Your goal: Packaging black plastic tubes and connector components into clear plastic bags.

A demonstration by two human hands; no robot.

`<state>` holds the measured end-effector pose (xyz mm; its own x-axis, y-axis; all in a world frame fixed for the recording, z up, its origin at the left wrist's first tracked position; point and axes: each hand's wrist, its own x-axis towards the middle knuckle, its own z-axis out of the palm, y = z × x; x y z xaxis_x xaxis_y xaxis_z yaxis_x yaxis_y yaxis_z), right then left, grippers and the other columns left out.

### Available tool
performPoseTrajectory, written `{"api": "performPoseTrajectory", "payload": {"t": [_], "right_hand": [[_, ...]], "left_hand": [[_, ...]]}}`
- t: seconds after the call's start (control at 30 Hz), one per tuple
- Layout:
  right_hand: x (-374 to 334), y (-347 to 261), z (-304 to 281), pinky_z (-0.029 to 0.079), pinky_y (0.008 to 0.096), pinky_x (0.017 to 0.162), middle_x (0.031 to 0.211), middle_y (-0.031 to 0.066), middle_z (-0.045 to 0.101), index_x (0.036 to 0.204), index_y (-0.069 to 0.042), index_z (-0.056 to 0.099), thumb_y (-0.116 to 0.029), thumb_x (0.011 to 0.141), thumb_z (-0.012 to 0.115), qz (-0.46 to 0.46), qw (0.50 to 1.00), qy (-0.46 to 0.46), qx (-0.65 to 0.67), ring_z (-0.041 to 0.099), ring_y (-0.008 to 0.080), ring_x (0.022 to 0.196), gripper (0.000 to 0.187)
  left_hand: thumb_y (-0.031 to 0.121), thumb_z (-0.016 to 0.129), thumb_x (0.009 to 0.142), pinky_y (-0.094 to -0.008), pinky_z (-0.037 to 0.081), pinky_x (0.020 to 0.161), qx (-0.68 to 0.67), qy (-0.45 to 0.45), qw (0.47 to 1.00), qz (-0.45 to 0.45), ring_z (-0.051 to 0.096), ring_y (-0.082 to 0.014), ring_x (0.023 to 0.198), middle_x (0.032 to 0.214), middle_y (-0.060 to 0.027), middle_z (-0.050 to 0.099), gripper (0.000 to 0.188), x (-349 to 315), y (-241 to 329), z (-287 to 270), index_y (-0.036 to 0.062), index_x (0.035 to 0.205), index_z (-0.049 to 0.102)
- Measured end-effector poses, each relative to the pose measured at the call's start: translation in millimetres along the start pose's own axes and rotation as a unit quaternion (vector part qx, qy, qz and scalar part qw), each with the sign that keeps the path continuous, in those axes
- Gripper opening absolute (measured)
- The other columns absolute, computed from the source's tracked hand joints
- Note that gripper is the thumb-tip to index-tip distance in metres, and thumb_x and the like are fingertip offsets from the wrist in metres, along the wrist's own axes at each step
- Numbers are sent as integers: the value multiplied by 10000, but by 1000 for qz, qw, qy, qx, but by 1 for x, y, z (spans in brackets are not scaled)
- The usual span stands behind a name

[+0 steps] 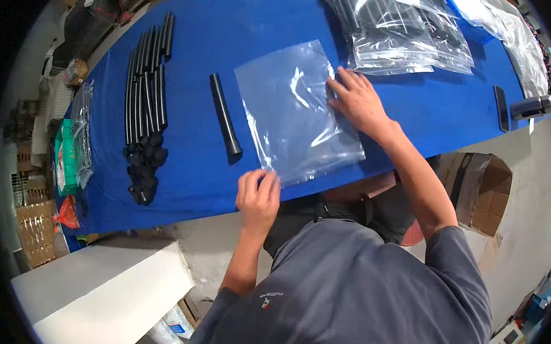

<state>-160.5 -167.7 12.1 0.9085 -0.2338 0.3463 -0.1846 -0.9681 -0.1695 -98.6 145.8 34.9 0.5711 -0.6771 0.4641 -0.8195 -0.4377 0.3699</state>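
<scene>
A clear plastic bag (292, 103) lies flat on the blue-covered table in front of me. My left hand (258, 199) is at its near left corner, the fingers curled and pinched on the edge. On the bag's right edge rests my right hand (360, 104), fingers stretched out and spread over the film. Just left of the bag lies a single black tube (225, 117) with a flared near end. Farther left, several black tubes (144, 101) lie in rows, with a cluster of small black caps (142, 167) at their near ends.
Filled clear bags of black parts (397, 34) are piled at the far right. A phone-like black slab (501, 109) and a dark cylinder (532, 107) sit at the right end. A green container (67, 159) stands at the left edge. An open cardboard box (485, 191) is below the table, right.
</scene>
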Motion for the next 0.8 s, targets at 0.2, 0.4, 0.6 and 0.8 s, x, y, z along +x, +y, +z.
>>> {"api": "performPoseTrajectory", "payload": {"t": [0.2,0.4,0.6,0.8], "right_hand": [[-31,-6,-59,419,445,1042,1334,221,547,1328,-32,520,-214,896,667,96,980,40,169,526,398,1222,491],[-122,-32,-74,330,462,1119,1414,278,435,1445,46,364,-320,769,781,241,945,70,211,438,414,1312,875],[-100,-40,-37,396,487,1007,1143,214,602,1230,54,542,-272,835,727,258,952,121,113,544,383,1135,544],[-91,-25,-29,413,460,942,1033,170,635,1132,23,602,-129,848,656,244,955,131,108,577,343,1024,327]], "left_hand": [[13,747,767,-376,510,686,-54,19,996,62,614,-280,798,925,-96,652,179,33,10,41,23,941,710],[46,738,771,-369,510,687,-68,-2,995,72,615,-262,802,907,-77,636,156,38,11,52,35,922,704],[31,738,776,-383,503,658,-76,-26,994,74,607,-274,762,829,-90,626,128,34,16,49,25,899,702],[53,713,779,-382,478,665,-68,-18,995,72,595,-266,770,840,-79,613,156,30,17,51,33,930,679]]}}
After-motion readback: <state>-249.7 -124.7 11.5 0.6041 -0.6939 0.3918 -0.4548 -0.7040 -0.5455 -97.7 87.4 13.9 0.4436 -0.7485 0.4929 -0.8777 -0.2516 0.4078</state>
